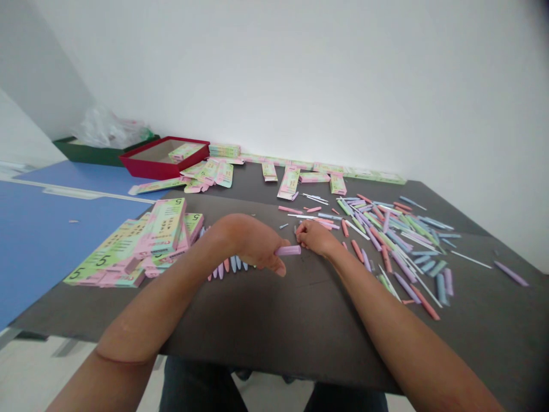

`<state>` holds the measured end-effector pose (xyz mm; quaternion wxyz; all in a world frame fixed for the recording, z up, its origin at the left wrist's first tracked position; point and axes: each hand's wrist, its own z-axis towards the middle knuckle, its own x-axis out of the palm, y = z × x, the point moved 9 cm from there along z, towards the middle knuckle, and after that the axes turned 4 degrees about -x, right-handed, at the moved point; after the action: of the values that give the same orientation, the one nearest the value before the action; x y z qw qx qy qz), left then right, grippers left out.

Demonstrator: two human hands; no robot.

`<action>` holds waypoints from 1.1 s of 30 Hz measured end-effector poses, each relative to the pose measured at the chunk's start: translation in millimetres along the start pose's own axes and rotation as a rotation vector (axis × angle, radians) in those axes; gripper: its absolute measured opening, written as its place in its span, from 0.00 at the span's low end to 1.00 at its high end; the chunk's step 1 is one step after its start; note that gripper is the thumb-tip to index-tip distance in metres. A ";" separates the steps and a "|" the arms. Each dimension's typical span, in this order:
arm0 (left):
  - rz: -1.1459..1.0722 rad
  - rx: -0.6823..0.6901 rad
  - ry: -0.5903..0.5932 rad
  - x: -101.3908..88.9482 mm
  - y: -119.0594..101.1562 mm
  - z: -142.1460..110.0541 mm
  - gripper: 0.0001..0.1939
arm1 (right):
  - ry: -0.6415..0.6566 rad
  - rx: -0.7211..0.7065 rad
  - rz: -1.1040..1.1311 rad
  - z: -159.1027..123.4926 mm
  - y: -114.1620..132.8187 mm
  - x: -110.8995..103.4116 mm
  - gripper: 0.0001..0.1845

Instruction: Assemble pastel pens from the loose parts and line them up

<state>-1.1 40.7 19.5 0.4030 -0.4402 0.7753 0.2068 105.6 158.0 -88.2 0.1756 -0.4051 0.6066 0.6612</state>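
My left hand (257, 243) is closed round a light purple pen barrel (288, 250) that points right over the dark table. Just beyond its tip, my right hand (315, 236) is pinched at the tabletop; whatever is between its fingertips is too small to name. Partly covered by my left wrist, a row of pink, purple and blue pens (227, 266) lies side by side. Right of my right hand spreads a loose heap of pastel pen parts (386, 229) with thin white refills (470, 260) among them.
Pink and green printed boxes (160, 226) are stacked at the left. Behind them stand a red box (150, 167) and a green box (96, 154) with a plastic bag (111, 129). More small cartons (289, 182) lie toward the wall. The table's front edge is near my legs.
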 end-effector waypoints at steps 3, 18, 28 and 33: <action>0.013 0.018 0.009 1.0 -2.1 0.1 0.25 | 0.013 -0.008 -0.003 0.7 0.6 0.7 0.05; 0.037 0.049 0.015 3.7 -8.3 0.2 0.26 | 0.003 0.037 0.001 3.8 -6.3 3.4 0.04; 0.079 0.053 -0.006 5.0 -15.7 0.1 0.25 | 0.011 0.009 0.018 7.3 -7.0 5.9 0.10; 0.087 0.039 -0.004 5.8 -18.1 -0.5 0.25 | 0.006 0.013 -0.016 9.7 -9.1 6.1 0.08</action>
<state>12.3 27.8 15.8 0.4037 -0.3975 0.7968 0.2101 105.4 167.4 -99.4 0.1816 -0.4109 0.6080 0.6547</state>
